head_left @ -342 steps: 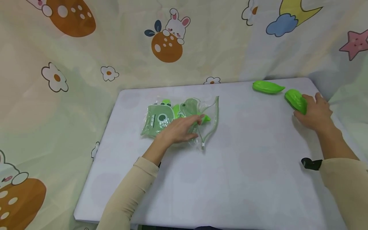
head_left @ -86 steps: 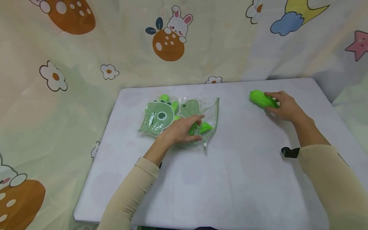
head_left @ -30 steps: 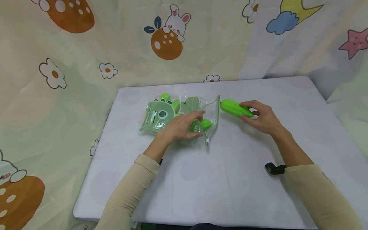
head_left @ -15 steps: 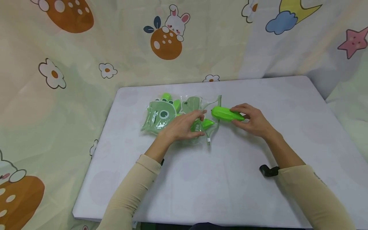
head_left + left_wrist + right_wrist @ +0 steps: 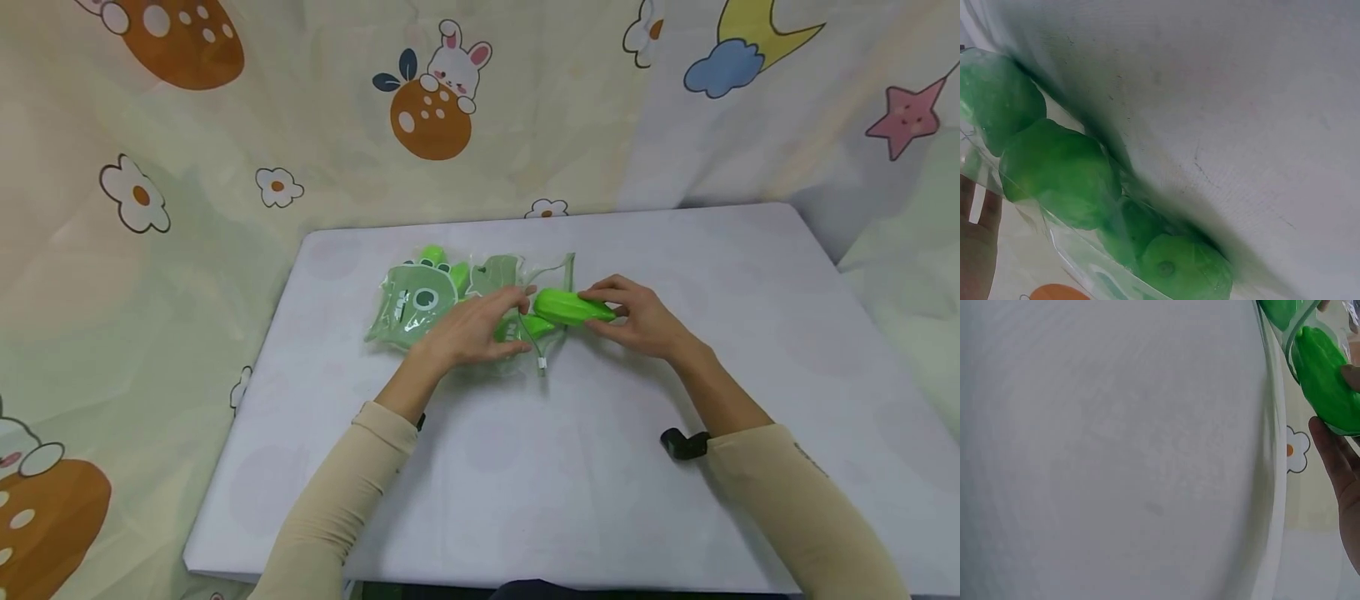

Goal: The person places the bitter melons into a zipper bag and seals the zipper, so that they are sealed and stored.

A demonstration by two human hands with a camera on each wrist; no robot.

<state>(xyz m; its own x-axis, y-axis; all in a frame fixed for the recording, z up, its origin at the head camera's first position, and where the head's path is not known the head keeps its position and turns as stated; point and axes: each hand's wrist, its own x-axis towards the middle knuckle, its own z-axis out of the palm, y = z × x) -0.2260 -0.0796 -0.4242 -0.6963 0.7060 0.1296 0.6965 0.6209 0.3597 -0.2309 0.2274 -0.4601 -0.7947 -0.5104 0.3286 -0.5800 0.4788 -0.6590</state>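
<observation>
We see a green toy vegetable (image 5: 573, 306), long and pod-shaped, gripped at its right end by the right hand (image 5: 637, 323), fingers curled round it, thumb underneath. Its left end sits at the open mouth of a clear zip pouch (image 5: 480, 304), partly inside as far as we can tell. In the right wrist view the same toy vegetable (image 5: 1325, 384) shows top right behind the pouch's rim, with a finger (image 5: 1338, 465) just beside it.

The left hand (image 5: 468, 332) pinches the pouch's upper layer near the mouth, thumb and fingers closed on the plastic and lifting it a little. The pouch lies flat on the white table (image 5: 600, 467), left of centre, toward the far edge. It has a green cartoon print (image 5: 416, 302) and holds other green toy pieces (image 5: 525, 327); the left wrist view shows several of them (image 5: 1060, 169) bunched inside the clear film, lying on the table. A white zip pull (image 5: 540, 363) hangs at the pouch's near corner.

Both arms wear beige sleeves (image 5: 337, 500). A black strap (image 5: 678, 443) sits at the right wrist. Behind the table hangs a cartoon curtain (image 5: 225, 125) with a rabbit, flowers, a moon and a star.
</observation>
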